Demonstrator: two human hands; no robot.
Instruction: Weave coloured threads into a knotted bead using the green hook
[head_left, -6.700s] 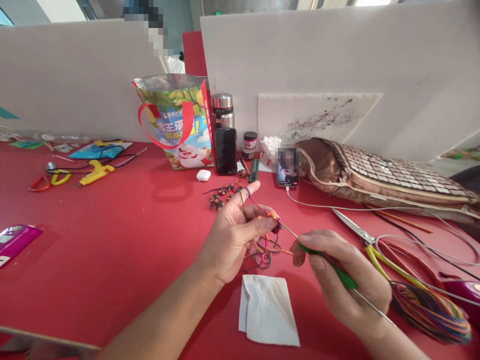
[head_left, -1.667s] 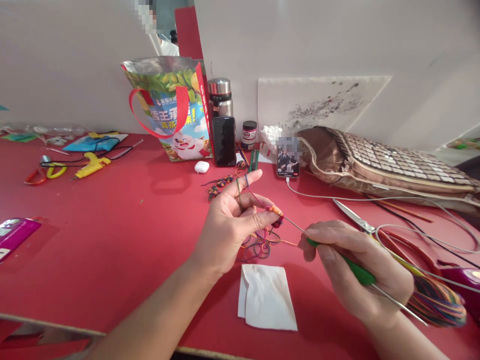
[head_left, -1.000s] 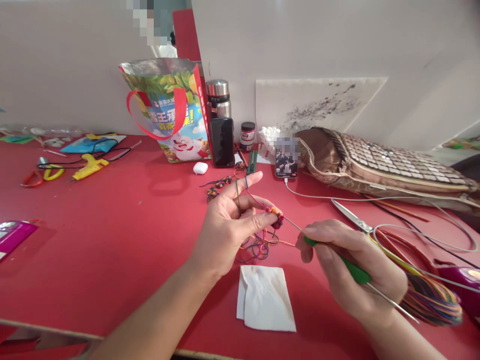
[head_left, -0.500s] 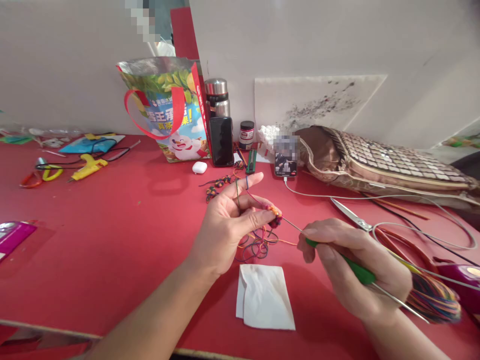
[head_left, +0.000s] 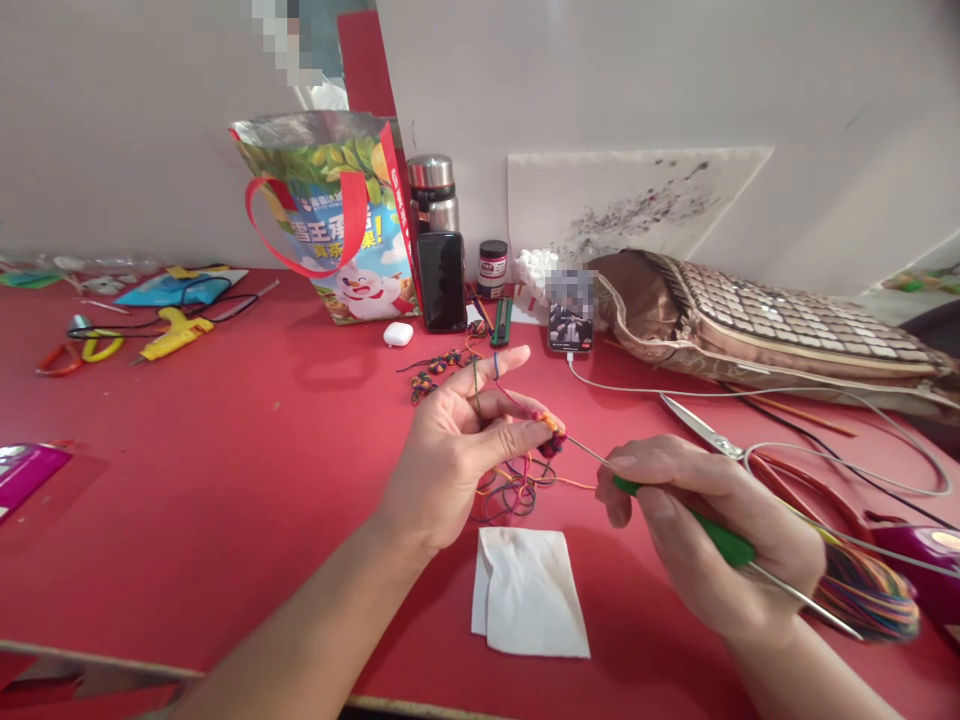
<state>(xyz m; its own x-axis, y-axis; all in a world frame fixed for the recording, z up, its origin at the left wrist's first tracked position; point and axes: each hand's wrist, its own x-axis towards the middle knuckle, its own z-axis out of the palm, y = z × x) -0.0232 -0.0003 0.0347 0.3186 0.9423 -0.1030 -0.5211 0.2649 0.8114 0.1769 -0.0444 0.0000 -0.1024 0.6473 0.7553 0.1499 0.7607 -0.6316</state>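
In the head view, your left hand [head_left: 442, 460] is at the middle of the frame, its thumb and fingers pinching the small multicoloured knotted piece [head_left: 552, 436], while the index finger points out with strands looped around it. Your right hand [head_left: 727, 540], right of centre, has its fingers closed around the green-handled hook [head_left: 724, 540]; the thin shaft reaches the knotted piece, but you can't make out the tip. Loose cord [head_left: 517, 492] lies below the piece, on the red table [head_left: 225, 490]. Lower down, you have a folded white cloth [head_left: 534, 595]. Toward the lower right, a coil of multicoloured cord [head_left: 874, 590] sits beside your right hand, with scissors [head_left: 701, 425] above it. Near the upper centre stand a printed bag [head_left: 360, 285], a flask [head_left: 433, 175], a dark phone [head_left: 442, 282] and a jar [head_left: 492, 270]; a yellow glue gun [head_left: 176, 335] lies at the left.
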